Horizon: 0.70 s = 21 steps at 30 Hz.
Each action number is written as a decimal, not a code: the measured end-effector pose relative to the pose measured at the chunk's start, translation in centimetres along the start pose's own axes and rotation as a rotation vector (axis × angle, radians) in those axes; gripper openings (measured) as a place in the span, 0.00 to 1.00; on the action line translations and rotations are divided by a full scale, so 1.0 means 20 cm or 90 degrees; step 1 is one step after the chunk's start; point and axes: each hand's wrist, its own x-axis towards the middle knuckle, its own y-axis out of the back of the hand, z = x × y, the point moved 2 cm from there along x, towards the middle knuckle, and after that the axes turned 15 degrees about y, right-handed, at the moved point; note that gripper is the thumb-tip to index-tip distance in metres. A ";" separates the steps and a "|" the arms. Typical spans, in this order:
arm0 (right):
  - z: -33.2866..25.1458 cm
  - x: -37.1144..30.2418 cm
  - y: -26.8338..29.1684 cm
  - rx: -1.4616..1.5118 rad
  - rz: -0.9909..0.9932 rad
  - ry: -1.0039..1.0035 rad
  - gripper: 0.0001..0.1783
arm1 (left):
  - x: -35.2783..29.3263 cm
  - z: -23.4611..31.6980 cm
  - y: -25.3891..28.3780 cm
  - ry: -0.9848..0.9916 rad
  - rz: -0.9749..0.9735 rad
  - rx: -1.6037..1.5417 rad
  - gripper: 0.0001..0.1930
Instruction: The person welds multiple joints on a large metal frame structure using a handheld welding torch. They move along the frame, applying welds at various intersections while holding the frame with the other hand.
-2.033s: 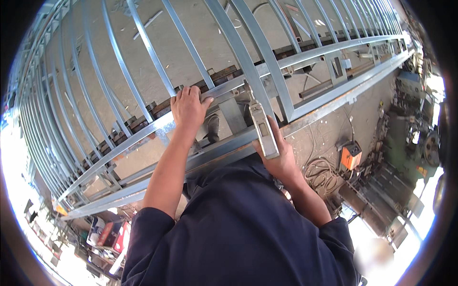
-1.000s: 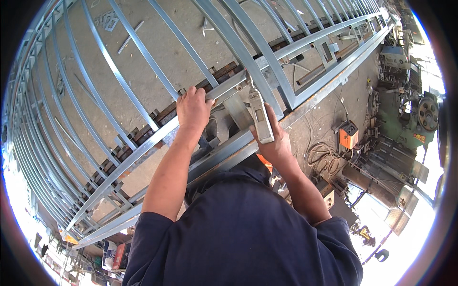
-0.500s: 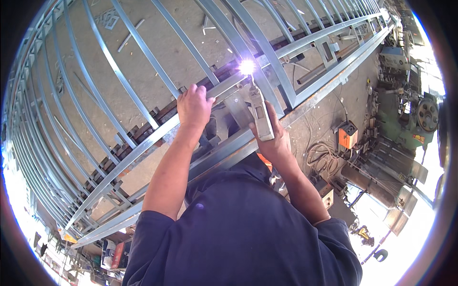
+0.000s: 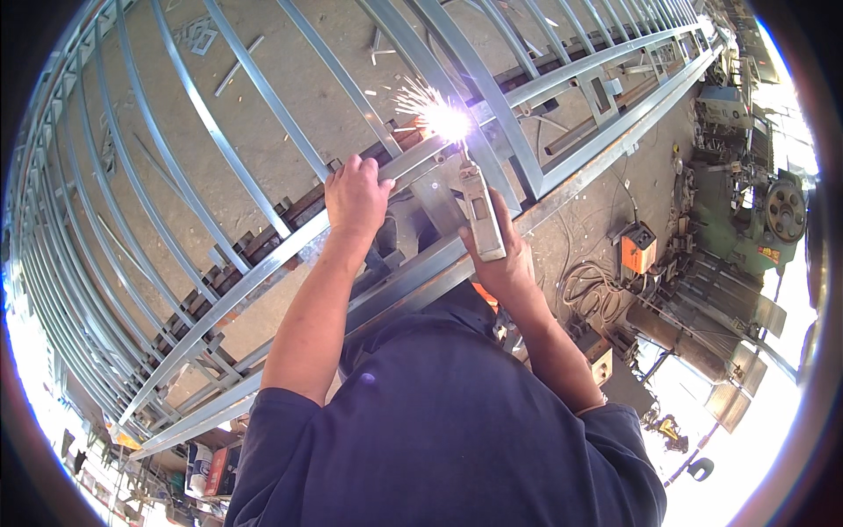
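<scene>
My right hand (image 4: 509,268) is wrapped round a pale, boxy welding torch (image 4: 481,220). At its tip a bright white-violet arc (image 4: 450,125) burns against the joint of the steel frame, throwing sparks up and to the left; the glare hides the spot itself. My left hand (image 4: 358,195) is closed over a square steel rail (image 4: 413,161) of the frame, a short way left of the arc. Long parallel bars (image 4: 255,75) run from this rail toward the far side.
A front steel beam (image 4: 413,279) crosses close to my body. On the floor to the right stand an orange machine (image 4: 637,249) and a coiled hose (image 4: 593,290). Farther right is a green machine with a handwheel (image 4: 784,211). Metal offcuts (image 4: 200,39) lie beyond the bars.
The arc has grown brighter and now throws a spray of sparks up and left. The torch has shifted only very slightly; my left hand has stayed on the rail.
</scene>
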 end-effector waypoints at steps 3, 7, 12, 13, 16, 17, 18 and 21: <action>0.00 0.00 0.01 -0.004 -0.006 -0.014 0.41 | 0.00 0.00 -0.01 -0.004 0.006 -0.002 0.14; 0.02 -0.02 0.00 -0.009 -0.010 -0.021 0.42 | 0.00 0.00 0.00 -0.005 0.012 0.003 0.14; 0.05 -0.04 -0.01 -0.008 -0.007 -0.012 0.44 | 0.00 0.00 0.00 -0.008 0.018 -0.012 0.13; 0.07 -0.06 -0.02 0.000 0.003 -0.015 0.44 | 0.00 0.00 0.00 -0.013 0.030 -0.014 0.13; 0.06 -0.06 0.00 -0.003 0.000 -0.013 0.43 | -0.01 0.01 -0.01 -0.018 0.026 -0.010 0.14; 0.07 -0.06 -0.02 -0.001 -0.001 -0.013 0.43 | 0.00 -0.01 -0.01 -0.017 0.027 -0.008 0.14; 0.08 -0.07 -0.03 -0.004 -0.001 -0.014 0.43 | 0.00 -0.01 -0.01 -0.017 0.027 -0.012 0.14; 0.10 -0.07 -0.03 -0.010 -0.002 -0.028 0.44 | 0.00 0.00 -0.01 -0.013 0.020 -0.010 0.14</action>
